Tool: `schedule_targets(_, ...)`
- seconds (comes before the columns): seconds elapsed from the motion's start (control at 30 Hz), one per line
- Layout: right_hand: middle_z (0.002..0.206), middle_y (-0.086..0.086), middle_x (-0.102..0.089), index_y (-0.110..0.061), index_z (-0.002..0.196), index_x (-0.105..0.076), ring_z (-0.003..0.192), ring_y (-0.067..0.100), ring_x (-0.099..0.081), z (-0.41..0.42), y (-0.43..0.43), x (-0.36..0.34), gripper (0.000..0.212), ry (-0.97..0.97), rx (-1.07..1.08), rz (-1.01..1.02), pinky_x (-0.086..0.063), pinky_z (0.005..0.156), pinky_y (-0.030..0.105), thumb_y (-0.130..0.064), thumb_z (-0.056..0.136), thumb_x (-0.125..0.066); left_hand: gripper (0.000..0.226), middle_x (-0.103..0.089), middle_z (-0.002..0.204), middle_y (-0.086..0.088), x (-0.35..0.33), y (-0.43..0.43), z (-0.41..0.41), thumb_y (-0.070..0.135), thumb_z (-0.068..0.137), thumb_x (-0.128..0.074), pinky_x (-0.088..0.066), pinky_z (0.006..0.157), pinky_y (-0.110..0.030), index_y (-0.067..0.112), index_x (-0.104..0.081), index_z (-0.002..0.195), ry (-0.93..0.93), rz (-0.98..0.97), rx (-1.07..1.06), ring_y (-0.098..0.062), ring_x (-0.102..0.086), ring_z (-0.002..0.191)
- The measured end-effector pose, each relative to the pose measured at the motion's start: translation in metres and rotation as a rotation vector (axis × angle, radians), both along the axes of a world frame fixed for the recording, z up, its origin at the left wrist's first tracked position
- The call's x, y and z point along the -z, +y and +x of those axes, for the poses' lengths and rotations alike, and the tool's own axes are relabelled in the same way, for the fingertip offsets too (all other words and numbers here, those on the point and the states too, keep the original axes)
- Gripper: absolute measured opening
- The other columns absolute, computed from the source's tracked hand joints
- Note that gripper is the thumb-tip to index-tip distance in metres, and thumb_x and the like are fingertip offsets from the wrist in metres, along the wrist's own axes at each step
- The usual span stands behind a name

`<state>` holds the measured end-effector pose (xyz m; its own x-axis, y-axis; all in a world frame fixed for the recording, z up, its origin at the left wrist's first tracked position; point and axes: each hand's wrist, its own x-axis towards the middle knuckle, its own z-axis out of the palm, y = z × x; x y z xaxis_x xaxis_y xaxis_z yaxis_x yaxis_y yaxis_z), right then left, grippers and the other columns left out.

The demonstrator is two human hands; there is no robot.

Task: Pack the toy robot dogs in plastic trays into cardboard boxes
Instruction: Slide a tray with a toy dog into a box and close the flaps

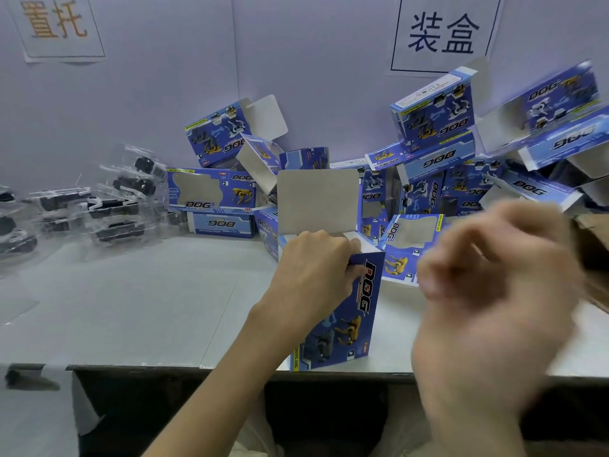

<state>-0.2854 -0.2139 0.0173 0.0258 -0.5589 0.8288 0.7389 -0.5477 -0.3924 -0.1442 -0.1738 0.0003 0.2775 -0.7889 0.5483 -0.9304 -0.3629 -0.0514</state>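
Now | left hand [313, 272] grips upright box [349, 311] | right hand [487, 291] motion-blurred, grip unreadable | trays [122, 199] hazy

The gripped box [349, 308] was glossy printed cardboard, matt grey inside; trays [125, 196] left of the grip were clear plastic.

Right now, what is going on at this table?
A person's left hand grips a blue box that stands on end near the front edge of the table, its top flap open. The right hand is beside it, too blurred to tell whether it holds anything. Clear trays with toy dogs lie on the left; open boxes are heaped behind.
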Motion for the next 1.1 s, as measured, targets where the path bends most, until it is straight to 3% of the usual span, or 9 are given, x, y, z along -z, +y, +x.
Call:
schedule_targets(0.1, 0.070, -0.004, -0.065, -0.020, 0.079, -0.063, 0.058, 0.017, -0.059, 0.034, -0.020, -0.014, 0.010, 0.134, 0.038, 0.076, -0.047, 0.056, 0.026, -0.012, 0.082, -0.058, 0.028, -0.071, 0.098, 0.004, 0.002, -0.001, 0.003, 0.048, 0.100, -0.049, -0.032, 0.065, -0.028, 0.028, -0.064, 0.114, -0.007, -0.001, 0.024, -0.023, -0.064, 0.090)
schedule_targets(0.2, 0.109, -0.006, -0.070, -0.018, 0.112, -0.068, 0.095, 0.012, -0.065, 0.076, -0.052, -0.038, 0.024, 0.510, 0.233, -0.125, -0.049, 0.083, 0.023, -0.015, 0.091, -0.056, 0.031, -0.073, 0.097, 0.004, 0.006, 0.000, 0.007, 0.049, 0.099, -0.051, -0.034, 0.063, -0.028, 0.030, -0.066, 0.117, -0.016, -0.035, 0.044, -0.022, -0.066, 0.088)
schedule_targets(0.3, 0.144, -0.006, -0.055, -0.022, 0.140, -0.056, 0.132, 0.012, -0.047, 0.105, -0.086, -0.053, 0.042, 0.866, 0.398, -0.409, -0.036, 0.111, 0.029, -0.022, 0.097, -0.059, 0.029, -0.075, 0.095, 0.005, 0.008, 0.004, 0.012, 0.049, 0.094, -0.059, -0.041, 0.063, -0.028, 0.031, -0.070, 0.114, -0.001, -0.105, 0.085, -0.024, -0.067, 0.089)
schedule_targets(0.4, 0.138, -0.007, -0.061, -0.026, 0.133, -0.064, 0.129, 0.013, -0.053, 0.122, -0.105, -0.054, 0.039, 1.056, 0.420, -0.605, -0.039, 0.111, 0.034, -0.028, 0.094, -0.066, 0.031, -0.075, 0.098, 0.006, 0.007, 0.009, 0.021, 0.052, 0.093, -0.059, -0.051, 0.069, -0.033, 0.035, -0.069, 0.117, 0.034, -0.092, 0.120, -0.025, -0.067, 0.095)
schedule_targets(0.57, 0.112, -0.002, -0.075, -0.022, 0.118, -0.074, 0.105, 0.014, -0.070, 0.128, -0.110, -0.043, 0.029, 0.867, 0.467, -0.675, -0.049, 0.094, 0.024, -0.019, 0.089, -0.071, 0.037, -0.070, 0.120, 0.011, 0.005, 0.016, 0.027, 0.053, 0.092, -0.060, -0.049, 0.074, -0.031, 0.041, -0.064, 0.127, 0.091, -0.061, 0.158, -0.021, -0.065, 0.105)
schedule_targets(0.7, 0.104, 0.002, -0.077, -0.013, 0.111, -0.077, 0.093, 0.021, -0.074, 0.130, -0.102, -0.029, 0.025, 0.656, 0.505, -0.719, -0.057, 0.082, 0.036, -0.009, 0.087, -0.070, 0.037, -0.041, 0.154, 0.012, 0.003, 0.014, 0.024, 0.054, 0.092, -0.058, -0.052, 0.083, -0.036, 0.047, -0.062, 0.128, 0.128, -0.028, 0.137, -0.023, -0.063, 0.112)
schedule_targets(0.87, 0.102, 0.002, -0.077, -0.012, 0.108, -0.078, 0.087, 0.024, -0.075, 0.131, -0.103, -0.020, 0.025, 0.537, 0.598, -0.804, -0.057, 0.078, 0.036, -0.004, 0.089, -0.065, 0.041, -0.062, 0.134, 0.013, 0.005, 0.014, 0.024, 0.053, 0.093, -0.058, -0.051, 0.088, -0.033, 0.043, -0.060, 0.132, 0.114, -0.060, 0.163, -0.019, -0.061, 0.116)
schedule_targets(0.97, 0.111, 0.004, -0.075, -0.011, 0.112, -0.076, 0.105, 0.024, -0.072, 0.128, -0.106, -0.014, 0.031, 0.560, 0.652, -0.884, -0.049, 0.094, 0.038, 0.002, 0.088, -0.061, 0.040, -0.062, 0.132, 0.017, 0.005, 0.014, 0.023, 0.053, 0.093, -0.058, -0.052, 0.086, -0.035, 0.044, -0.060, 0.132, 0.102, -0.073, 0.176, -0.017, -0.062, 0.114)
schedule_targets(1.1, 0.135, 0.002, -0.062, -0.015, 0.129, -0.067, 0.137, 0.021, -0.049, 0.115, -0.107, -0.012, 0.044, 0.808, 0.545, -0.957, -0.031, 0.110, 0.037, -0.006, 0.090, -0.052, 0.035, -0.067, 0.122, 0.021, 0.005, 0.014, 0.023, 0.055, 0.094, -0.055, -0.053, 0.079, -0.032, 0.045, -0.064, 0.125, 0.100, -0.076, 0.179, -0.013, -0.064, 0.101)
